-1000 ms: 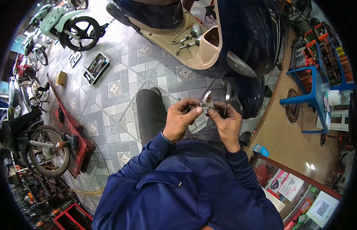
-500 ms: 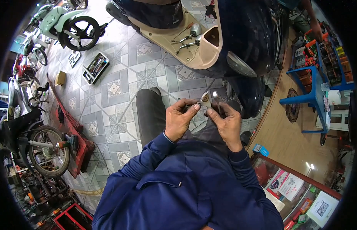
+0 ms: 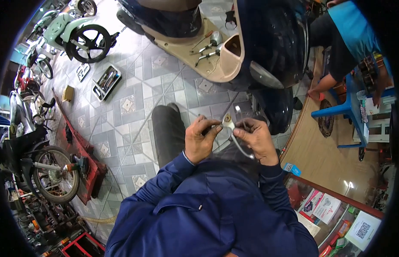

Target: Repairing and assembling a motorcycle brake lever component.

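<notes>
A curved silver metal lever [image 3: 244, 149] is held in front of me above my lap, with a brass-coloured bush at its wide, pale end. My left hand [image 3: 201, 139], fingers closed in a pinch, meets that wide end. Thumb and fingers of my right hand [image 3: 258, 139] are closed on the lever close by, and its thin arm bends down toward my lap. From beyond the right fingers juts a second shiny metal piece [image 3: 238, 109]; its kind is hard to make out. Whatever small item the left fingertips may cover is hidden.
A dark blue scooter [image 3: 268, 38] stands ahead, mirrors [image 3: 215, 38] lying on its beige footboard. An open tool case [image 3: 107, 81] lies on the tiles. Right are a blue plastic stool [image 3: 347, 100], a glass display case [image 3: 302, 190] and a co-worker's arm [image 3: 326, 83]. Motorcycles line the left.
The lever has turned in my hands, so its thin arm now swings toward my lap. At the right, a co-worker has bent down and reaches low beside the blue stool.
</notes>
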`<state>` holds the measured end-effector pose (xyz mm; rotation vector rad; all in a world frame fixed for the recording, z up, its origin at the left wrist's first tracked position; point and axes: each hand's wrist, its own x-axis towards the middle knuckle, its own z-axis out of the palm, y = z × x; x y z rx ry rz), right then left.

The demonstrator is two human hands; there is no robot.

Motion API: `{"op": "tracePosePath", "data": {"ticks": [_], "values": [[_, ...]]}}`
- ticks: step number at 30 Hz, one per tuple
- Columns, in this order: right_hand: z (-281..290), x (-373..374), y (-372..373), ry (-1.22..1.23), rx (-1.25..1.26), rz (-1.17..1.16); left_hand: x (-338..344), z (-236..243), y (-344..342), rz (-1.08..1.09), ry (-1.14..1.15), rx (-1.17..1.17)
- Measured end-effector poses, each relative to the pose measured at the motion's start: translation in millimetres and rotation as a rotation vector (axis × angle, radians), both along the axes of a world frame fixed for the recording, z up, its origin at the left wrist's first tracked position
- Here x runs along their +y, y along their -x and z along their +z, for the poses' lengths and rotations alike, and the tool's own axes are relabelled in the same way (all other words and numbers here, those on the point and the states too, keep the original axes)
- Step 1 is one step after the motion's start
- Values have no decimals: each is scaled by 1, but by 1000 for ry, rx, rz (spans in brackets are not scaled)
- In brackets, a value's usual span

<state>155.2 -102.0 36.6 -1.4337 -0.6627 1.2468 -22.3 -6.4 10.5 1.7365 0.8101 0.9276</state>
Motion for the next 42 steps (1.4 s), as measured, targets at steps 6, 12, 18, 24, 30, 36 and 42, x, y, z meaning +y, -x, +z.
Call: {"op": "tracePosePath", "data": {"ticks": [6,12,18,24,30,36,42], "values": [[-17,-1,0,15,77,36,-8,-13,3,51,-140,-50],[-9,-5,-3,-82,401,3,-18,1,9,4,1,-85],[-8,2,4,-108,397,-9,-13,8,8,24,27,-131],[-2,9,-8,-60,431,-19,-5,14,5,29,-63,-11],[-13,5,2,-94,530,28,-10,2,12,33,71,-169],[-17,1,5,-148,558,16,-14,3,9,79,53,-169],[-12,-1,6,-119,495,-5,-13,3,9,65,60,-132]]}}
